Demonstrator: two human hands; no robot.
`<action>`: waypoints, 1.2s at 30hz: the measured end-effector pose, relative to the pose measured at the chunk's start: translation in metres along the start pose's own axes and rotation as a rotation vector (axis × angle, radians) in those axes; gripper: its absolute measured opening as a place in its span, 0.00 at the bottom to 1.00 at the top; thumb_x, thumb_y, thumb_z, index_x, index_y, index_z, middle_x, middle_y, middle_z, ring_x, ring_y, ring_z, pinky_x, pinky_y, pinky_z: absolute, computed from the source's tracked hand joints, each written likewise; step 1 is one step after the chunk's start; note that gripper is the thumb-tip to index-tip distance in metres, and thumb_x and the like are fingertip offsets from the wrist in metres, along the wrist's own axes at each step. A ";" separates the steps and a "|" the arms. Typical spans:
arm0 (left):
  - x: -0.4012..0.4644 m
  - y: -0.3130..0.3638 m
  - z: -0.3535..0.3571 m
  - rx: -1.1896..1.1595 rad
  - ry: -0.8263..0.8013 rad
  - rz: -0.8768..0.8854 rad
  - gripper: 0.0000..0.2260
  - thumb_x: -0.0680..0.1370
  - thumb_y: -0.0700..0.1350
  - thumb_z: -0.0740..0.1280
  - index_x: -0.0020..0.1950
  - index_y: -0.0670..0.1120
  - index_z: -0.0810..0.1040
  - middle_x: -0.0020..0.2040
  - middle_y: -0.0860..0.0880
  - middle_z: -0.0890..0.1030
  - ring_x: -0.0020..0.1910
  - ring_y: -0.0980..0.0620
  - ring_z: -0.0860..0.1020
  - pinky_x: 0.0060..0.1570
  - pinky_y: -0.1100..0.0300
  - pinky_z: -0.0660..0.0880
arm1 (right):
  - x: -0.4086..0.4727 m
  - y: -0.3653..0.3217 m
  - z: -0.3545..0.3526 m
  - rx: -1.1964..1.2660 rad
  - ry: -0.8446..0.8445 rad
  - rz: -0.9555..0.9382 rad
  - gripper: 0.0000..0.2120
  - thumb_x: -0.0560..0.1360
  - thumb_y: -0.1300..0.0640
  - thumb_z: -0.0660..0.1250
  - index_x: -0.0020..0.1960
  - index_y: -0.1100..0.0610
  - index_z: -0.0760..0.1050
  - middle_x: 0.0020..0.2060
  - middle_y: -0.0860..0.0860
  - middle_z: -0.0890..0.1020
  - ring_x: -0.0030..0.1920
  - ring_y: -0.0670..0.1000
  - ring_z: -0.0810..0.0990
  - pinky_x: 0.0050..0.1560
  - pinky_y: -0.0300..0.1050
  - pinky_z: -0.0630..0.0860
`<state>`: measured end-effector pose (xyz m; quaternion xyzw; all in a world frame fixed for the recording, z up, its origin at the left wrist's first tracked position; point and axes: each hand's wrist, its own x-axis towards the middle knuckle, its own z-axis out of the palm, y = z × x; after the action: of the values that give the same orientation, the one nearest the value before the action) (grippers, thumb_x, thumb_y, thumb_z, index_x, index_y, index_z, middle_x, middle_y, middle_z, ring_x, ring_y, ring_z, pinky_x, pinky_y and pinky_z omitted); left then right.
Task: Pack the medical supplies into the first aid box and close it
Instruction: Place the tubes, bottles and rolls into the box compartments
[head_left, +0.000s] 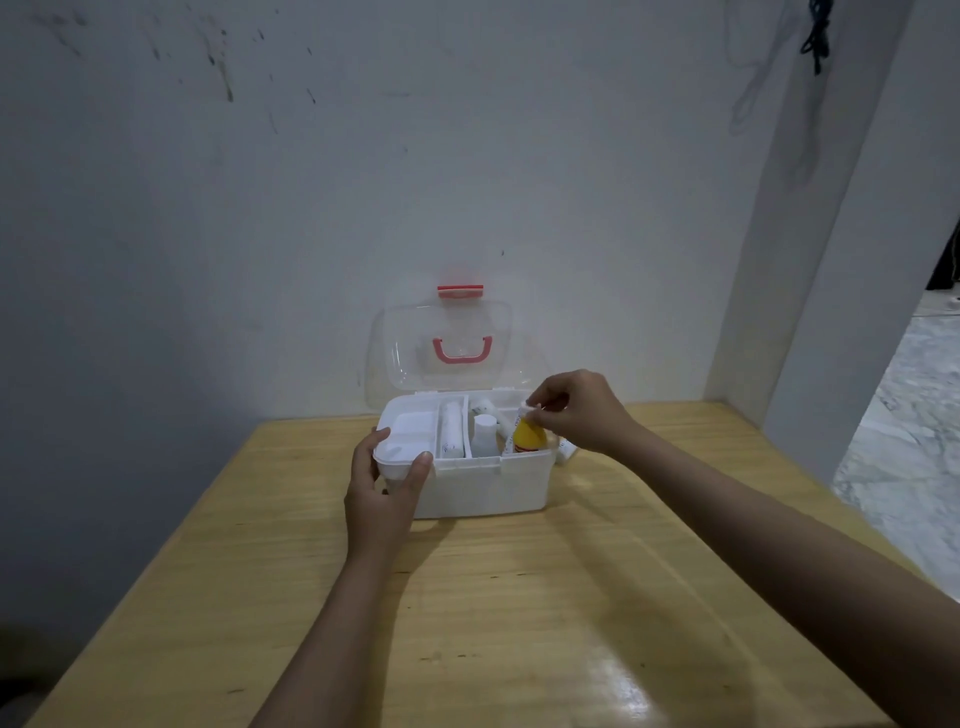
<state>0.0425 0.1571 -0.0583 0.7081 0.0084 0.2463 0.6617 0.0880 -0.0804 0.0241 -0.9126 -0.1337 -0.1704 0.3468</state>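
Observation:
A white first aid box stands open on the wooden table, its clear lid with a pink handle tipped back against the wall. My left hand grips the box's front left corner, over a white inner tray. My right hand pinches the white cap of a yellow bottle that stands tilted in the box's right compartment. A white bottle stands in the middle compartment and a white roll lies beside the tray. Another white item shows behind the box's right end, partly hidden.
The wall rises directly behind the box. A white pillar stands at the table's far right corner, with an open floor beyond it. The table's front stretch lies between my arms.

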 end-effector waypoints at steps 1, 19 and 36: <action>0.000 -0.001 0.000 0.000 0.002 0.000 0.23 0.71 0.48 0.73 0.64 0.53 0.71 0.62 0.56 0.74 0.59 0.56 0.73 0.44 0.71 0.71 | 0.000 0.002 -0.001 0.014 -0.006 0.006 0.08 0.69 0.60 0.74 0.47 0.59 0.84 0.42 0.54 0.85 0.42 0.49 0.82 0.47 0.44 0.80; 0.001 -0.006 0.007 0.002 0.060 0.020 0.22 0.72 0.43 0.71 0.64 0.53 0.70 0.61 0.55 0.74 0.56 0.59 0.73 0.45 0.70 0.73 | 0.033 0.128 0.027 -0.068 0.046 0.424 0.20 0.69 0.59 0.72 0.61 0.54 0.77 0.57 0.56 0.80 0.52 0.50 0.78 0.51 0.41 0.71; 0.002 -0.008 0.010 0.004 0.075 0.040 0.22 0.72 0.39 0.71 0.64 0.49 0.72 0.60 0.55 0.74 0.52 0.75 0.72 0.42 0.76 0.72 | 0.054 0.138 0.038 -0.076 -0.023 0.292 0.07 0.68 0.48 0.74 0.42 0.50 0.81 0.45 0.49 0.84 0.47 0.49 0.79 0.41 0.42 0.70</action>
<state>0.0505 0.1495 -0.0649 0.6998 0.0195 0.2858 0.6544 0.1954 -0.1479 -0.0613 -0.9367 0.0031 -0.1128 0.3314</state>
